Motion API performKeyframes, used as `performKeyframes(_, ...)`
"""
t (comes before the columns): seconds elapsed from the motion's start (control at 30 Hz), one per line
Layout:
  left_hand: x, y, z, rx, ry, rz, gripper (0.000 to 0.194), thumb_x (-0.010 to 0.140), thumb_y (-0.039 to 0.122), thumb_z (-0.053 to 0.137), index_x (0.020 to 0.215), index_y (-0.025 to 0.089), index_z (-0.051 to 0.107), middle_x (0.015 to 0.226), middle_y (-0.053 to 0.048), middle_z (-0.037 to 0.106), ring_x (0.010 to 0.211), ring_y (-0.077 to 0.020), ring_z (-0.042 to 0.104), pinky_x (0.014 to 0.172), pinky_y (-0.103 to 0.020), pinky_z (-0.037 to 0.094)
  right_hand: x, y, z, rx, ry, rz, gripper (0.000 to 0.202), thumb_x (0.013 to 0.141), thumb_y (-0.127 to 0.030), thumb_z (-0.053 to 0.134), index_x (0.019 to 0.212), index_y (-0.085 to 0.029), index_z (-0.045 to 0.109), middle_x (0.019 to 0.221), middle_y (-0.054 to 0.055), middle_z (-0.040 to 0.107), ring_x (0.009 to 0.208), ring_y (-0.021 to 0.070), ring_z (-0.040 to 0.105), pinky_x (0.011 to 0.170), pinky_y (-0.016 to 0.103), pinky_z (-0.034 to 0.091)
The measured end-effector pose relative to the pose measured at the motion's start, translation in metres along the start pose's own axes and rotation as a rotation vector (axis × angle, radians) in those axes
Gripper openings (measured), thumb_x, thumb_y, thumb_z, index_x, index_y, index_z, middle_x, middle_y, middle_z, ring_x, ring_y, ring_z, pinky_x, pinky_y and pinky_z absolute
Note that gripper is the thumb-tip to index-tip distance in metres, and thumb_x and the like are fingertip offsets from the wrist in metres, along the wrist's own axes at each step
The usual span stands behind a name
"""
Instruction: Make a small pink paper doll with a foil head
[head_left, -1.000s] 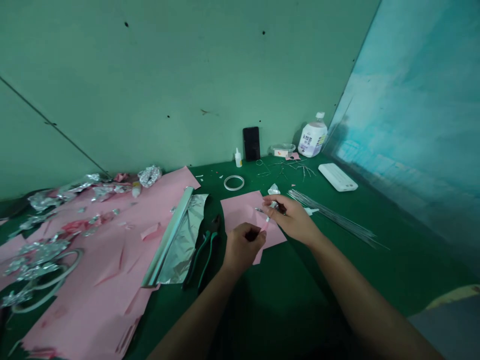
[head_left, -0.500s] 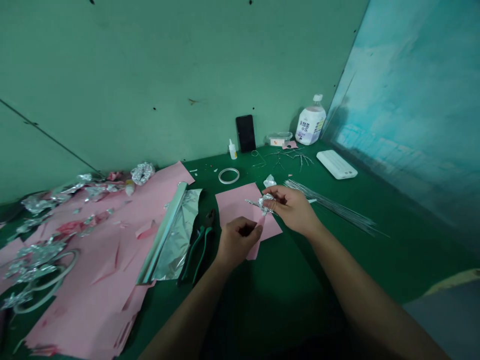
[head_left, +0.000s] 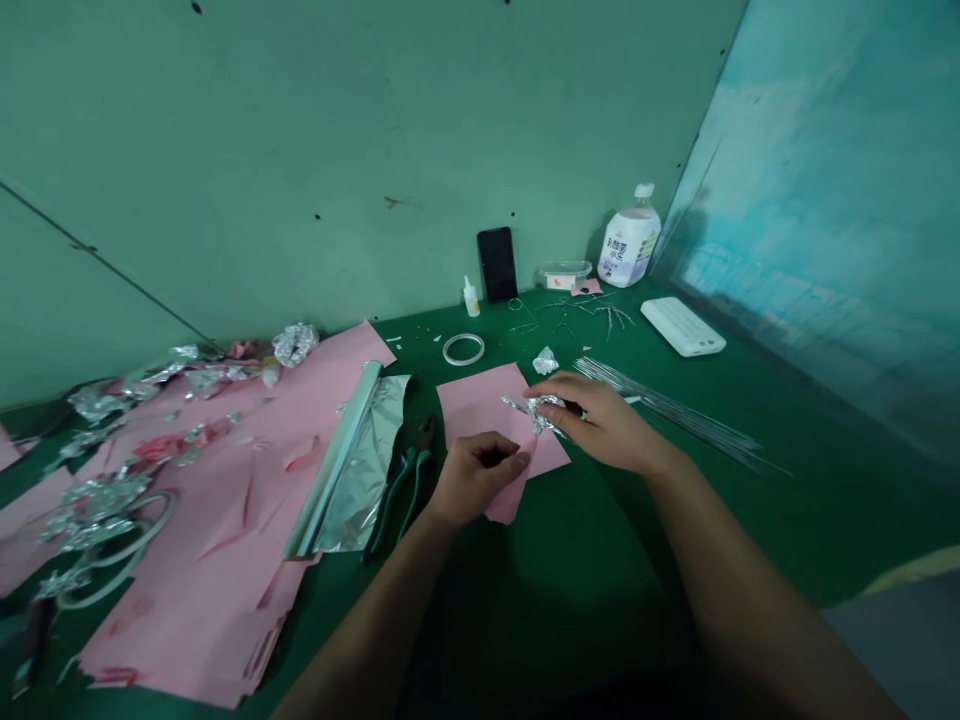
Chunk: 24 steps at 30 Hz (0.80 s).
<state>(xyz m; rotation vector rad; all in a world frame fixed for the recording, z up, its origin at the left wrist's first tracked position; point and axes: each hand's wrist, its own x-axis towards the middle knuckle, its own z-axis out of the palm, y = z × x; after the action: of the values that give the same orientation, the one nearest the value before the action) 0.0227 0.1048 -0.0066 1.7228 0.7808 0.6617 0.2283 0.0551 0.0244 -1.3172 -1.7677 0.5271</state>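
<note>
My right hand (head_left: 600, 425) is closed on a small crumpled aluminium foil piece (head_left: 541, 408) with thin twisted ends. Fingertips pinch it just above a square pink sheet on the table (head_left: 480, 402). My left hand (head_left: 478, 475) pinches a narrow pink paper strip (head_left: 512, 500); its upper end reaches the underside of the foil piece, and its lower end hangs below my fingers. Whether the strip is wrapped round the foil or only touches it, I cannot tell. A crumpled foil lump (head_left: 545, 360) lies just beyond my right hand.
Green-handled pliers (head_left: 405, 485), a foil roll (head_left: 337, 460) and large pink sheets (head_left: 195, 560) with foil scraps lie left. A tape ring (head_left: 463, 349), glue bottle (head_left: 471, 298) and phone (head_left: 497, 265) are behind. Wires (head_left: 675, 413), a white power bank (head_left: 683, 326) and a bottle (head_left: 630, 245) stand right.
The view has shifted slightly, so everything sits a little further right. My right hand has turned the foil piece slightly and its fingers lie flatter over it. The left hand still pinches the strip.
</note>
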Motion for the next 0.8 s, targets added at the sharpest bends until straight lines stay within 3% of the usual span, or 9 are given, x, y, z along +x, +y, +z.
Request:
performKeyframes(0.27,0.0002,0.0011,-0.0018,-0.029,-0.065,-0.013,0.022,0.079,0.034,0.071,0.07,0.014,0.066,0.064,0.0,0.06,0.059,-0.0101,0.05,0.055,-0.024,0.039,-0.0026,0.0019,-0.0035,0.089,-0.026,0.066,0.022,0.093,-0.03,0.055,0.104,-0.026,0.073,0.103,0.005,0.069,0.085,0.0177,0.064,0.07,0.031,0.049)
performKeyframes(0.5,-0.0015,0.0035,-0.0017,-0.016,-0.058,0.04,0.02,0.08,0.034,0.07,0.071,0.015,0.067,0.067,-0.002,0.062,0.061,-0.0116,0.052,0.057,-0.025,0.042,-0.0003,-0.0046,0.0016,0.136,0.104,0.142,0.019,0.087,-0.037,0.064,0.093,-0.025,0.077,0.087,0.003,0.069,0.067,0.0141,0.057,0.059,0.029,0.045)
performKeyframes(0.7,-0.0015,0.0029,-0.0006,0.018,-0.037,0.043,0.021,0.079,0.034,0.07,0.07,0.015,0.066,0.065,-0.001,0.061,0.059,-0.0112,0.051,0.055,-0.025,0.041,-0.0023,-0.0018,-0.0025,0.061,-0.004,0.03,0.025,0.094,-0.033,0.055,0.106,-0.03,0.076,0.098,0.005,0.069,0.085,0.0184,0.064,0.074,0.034,0.052)
performKeyframes(0.8,-0.0014,0.0007,-0.0006,0.022,-0.045,0.045,0.022,0.08,0.035,0.069,0.072,0.015,0.067,0.067,-0.001,0.062,0.06,-0.0114,0.052,0.056,-0.025,0.042,-0.003,-0.0005,-0.0029,-0.003,0.002,0.019,0.023,0.093,-0.029,0.056,0.102,-0.03,0.077,0.1,0.005,0.068,0.085,0.0187,0.064,0.074,0.034,0.054)
